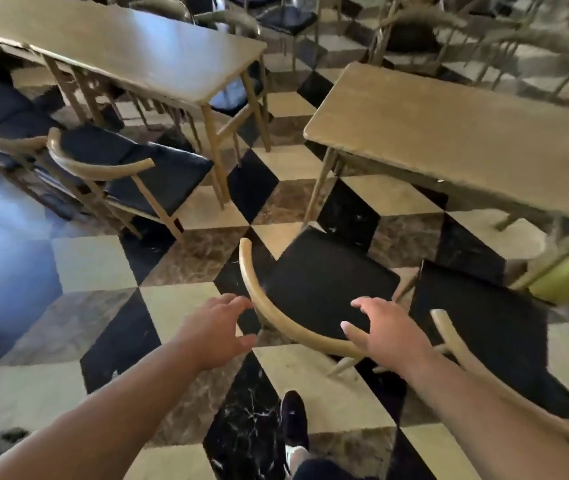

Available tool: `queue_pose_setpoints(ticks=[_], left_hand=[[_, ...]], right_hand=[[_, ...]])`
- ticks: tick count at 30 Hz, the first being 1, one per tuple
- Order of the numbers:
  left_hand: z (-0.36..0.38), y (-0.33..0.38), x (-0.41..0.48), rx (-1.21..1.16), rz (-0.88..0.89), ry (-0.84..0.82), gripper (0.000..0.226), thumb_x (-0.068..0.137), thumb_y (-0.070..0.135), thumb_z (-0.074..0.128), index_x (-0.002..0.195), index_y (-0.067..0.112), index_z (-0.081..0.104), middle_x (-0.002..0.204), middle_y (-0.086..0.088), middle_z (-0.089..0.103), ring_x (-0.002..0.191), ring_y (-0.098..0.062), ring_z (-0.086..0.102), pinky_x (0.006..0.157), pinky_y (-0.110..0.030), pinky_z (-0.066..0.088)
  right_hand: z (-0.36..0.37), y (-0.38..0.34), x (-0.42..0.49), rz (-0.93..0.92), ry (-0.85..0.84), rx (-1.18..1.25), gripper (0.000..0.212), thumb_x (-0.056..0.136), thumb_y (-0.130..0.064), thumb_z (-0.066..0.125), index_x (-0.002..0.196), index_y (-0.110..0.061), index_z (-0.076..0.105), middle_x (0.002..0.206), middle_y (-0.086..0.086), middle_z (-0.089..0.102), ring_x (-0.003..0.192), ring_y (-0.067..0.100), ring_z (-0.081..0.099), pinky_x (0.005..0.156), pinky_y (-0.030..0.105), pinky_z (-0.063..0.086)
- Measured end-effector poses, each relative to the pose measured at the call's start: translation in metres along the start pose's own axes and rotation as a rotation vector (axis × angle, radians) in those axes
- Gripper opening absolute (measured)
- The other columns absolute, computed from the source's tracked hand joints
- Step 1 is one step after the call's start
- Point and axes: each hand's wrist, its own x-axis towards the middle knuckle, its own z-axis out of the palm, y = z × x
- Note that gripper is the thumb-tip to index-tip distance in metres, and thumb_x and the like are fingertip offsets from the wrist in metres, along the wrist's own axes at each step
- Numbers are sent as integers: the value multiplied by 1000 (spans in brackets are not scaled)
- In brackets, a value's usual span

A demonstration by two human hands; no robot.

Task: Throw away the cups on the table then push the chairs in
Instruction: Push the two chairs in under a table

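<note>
A wooden chair (324, 289) with a black seat and a curved backrest stands pulled out from the wooden table (466, 140) at the right. My left hand (217, 330) hovers open just left of the backrest, not touching it. My right hand (387, 334) is open over the backrest's right end, fingers spread, close to or touching the rail. A second black-seated chair (480, 320) stands beside it to the right, also pulled out. No cups show on the table.
Another table (130, 46) with several black-cushioned chairs (144, 174) stands at the left. More chairs fill the blurred back. The floor is checkered tile (68, 261). My shoe (293, 420) is below. A yellow-green object (567, 278) sits at the right edge.
</note>
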Motion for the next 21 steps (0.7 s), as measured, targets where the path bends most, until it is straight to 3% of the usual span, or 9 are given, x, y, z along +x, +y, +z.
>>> queue_pose_setpoints(ticks=[7,10,13,18,21], left_hand=[[16,-19,98,223,95,-154,77,93,63,69,158,35,39,165,5,40,147,-23,39,117,-45,41],[25,-33,134,461,244,-213,87,92,70,61,163,32,29,170,1,31,153,-26,30,122,-48,28],[34,-48,169,625,411,-273,88,95,66,61,165,29,23,173,-2,26,157,-27,21,127,-52,15],[40,-52,196,691,514,-338,71,98,49,63,160,31,35,167,2,37,156,-24,25,128,-54,12],[44,-48,210,758,580,-365,53,97,38,65,147,27,51,151,0,55,144,-25,43,125,-52,19]], right_hand=[[65,19,45,62,-162,75,70,100,-70,53,156,-31,41,151,-5,52,139,20,44,105,42,45],[89,14,57,12,-246,51,76,96,-69,59,159,-30,37,151,-4,50,138,22,44,112,45,41],[112,6,67,25,-295,-47,78,92,-68,63,155,-28,41,140,-3,55,126,24,51,109,46,43],[129,-1,71,74,-287,-235,47,94,-56,67,129,-26,58,113,-3,65,106,23,61,100,45,48],[128,-3,77,163,-297,-262,27,94,-40,68,117,-26,63,109,-2,67,102,23,63,93,43,51]])
